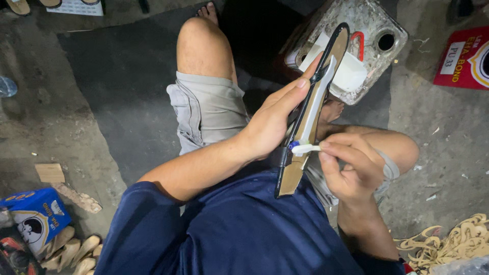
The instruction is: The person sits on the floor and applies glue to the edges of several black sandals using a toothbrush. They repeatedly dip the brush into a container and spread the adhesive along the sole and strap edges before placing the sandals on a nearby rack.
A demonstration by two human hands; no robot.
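Head camera, one shoe sole (311, 109) on edge, left hand (270, 125) fingers extended flat along it, right hand (351, 165) pinching one white brush (304, 149), one glue-smeared container (374, 25) beyond.

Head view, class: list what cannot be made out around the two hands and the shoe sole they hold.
- Shoe sole: seen edge-on in the head view, so its far face is hidden.
- Left hand: palm hidden against the sole.
- Right hand: the white brush handle disappears into its fingers.
- Container: contents hidden behind the sole.
- Tan strips: cut off by the frame's bottom edge.
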